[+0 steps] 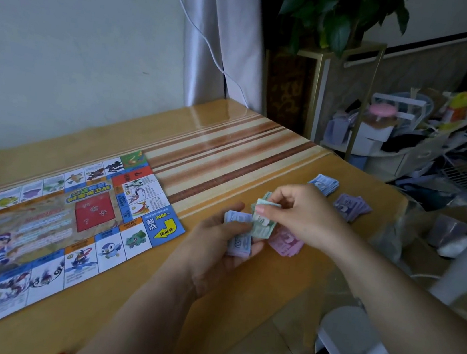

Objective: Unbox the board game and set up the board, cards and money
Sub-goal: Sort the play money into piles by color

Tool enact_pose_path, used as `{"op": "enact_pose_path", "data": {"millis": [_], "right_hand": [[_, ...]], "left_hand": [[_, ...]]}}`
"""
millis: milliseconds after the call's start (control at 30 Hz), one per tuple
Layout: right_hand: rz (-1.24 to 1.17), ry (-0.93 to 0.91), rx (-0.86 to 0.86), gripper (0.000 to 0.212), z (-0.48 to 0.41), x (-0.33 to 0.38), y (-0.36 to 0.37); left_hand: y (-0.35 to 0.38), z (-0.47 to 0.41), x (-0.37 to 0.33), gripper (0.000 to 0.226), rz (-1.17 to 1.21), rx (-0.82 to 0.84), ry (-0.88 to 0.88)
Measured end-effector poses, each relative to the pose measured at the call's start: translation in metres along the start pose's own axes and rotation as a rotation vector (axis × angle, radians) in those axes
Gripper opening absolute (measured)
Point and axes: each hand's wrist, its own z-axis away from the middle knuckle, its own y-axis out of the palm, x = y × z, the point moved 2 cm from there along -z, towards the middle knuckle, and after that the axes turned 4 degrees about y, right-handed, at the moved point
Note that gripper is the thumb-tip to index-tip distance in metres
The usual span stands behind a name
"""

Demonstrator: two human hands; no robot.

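A wooden worktop [106, 303] carries the unfolded game board [48, 228]. Right of the board, the left hand [216, 249] grips a play-money stack [239, 242]; the right hand [302, 213] pinches green notes [263, 223] with its fingers [262, 210], just beside a pink pile [285, 244].

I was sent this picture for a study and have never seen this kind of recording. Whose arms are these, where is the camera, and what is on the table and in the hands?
There is no machine here. A person wears a camera on the head, so this single picture looks down along their own bare arms. On the table the unfolded game board lies to the left. Near the hands lie a blue pile, a purple pile and a pink pile of play money. The left hand holds a stack of bluish notes. The right hand pinches green notes near their top edge. It looks like the money is being sorted by colour.
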Motion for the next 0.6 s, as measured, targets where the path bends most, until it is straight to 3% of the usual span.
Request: {"op": "enact_pose_path", "data": {"millis": [167, 333, 433, 533, 600], "right_hand": [[0.008, 0.053, -0.178, 0.02, -0.033, -0.011, -0.007], [0.311, 0.111, -0.197, 0.023, -0.047, -0.017, 0.011], [0.579, 0.056, -0.292, 0.03, -0.046, -0.016, 0.01], [0.322, -0.052, -0.292, 0.029, -0.037, -0.002, 0.004], [0.062, -0.05, -0.116, 0.034, -0.028, 0.011, 0.004]], "left_hand": [[-0.012, -0.006, -0.008, 0.038, 0.147, -0.089, 0.017], [-0.018, -0.01, -0.009, 0.041, 0.097, -0.091, 0.053], [-0.02, -0.01, -0.01, 0.039, -0.022, -0.039, 0.083], [-0.018, -0.009, -0.009, 0.041, -0.138, -0.013, 0.109], [-0.014, -0.008, -0.01, 0.042, -0.209, -0.002, 0.13]]}}
